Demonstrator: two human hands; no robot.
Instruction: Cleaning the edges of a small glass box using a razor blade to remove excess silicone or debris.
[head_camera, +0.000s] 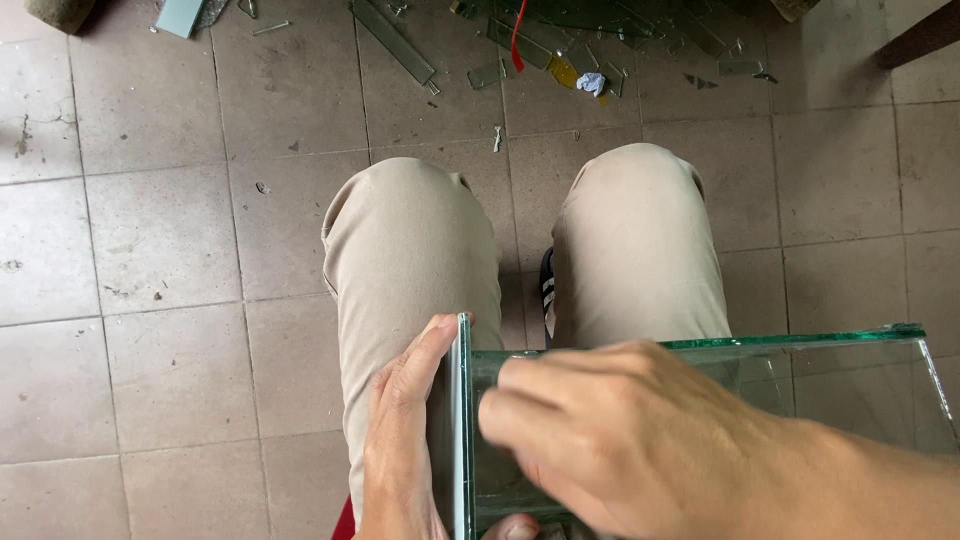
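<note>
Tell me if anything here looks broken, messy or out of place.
Yes. Glass strips and offcuts lie scattered over the tiled floor at the top, with a crumpled white scrap among them. Nearer, the left hand and right hand rest on a glass box, which looks intact.

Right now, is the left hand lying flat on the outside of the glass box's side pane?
Yes, the left hand lies flat against the outer face of the glass box.
</note>
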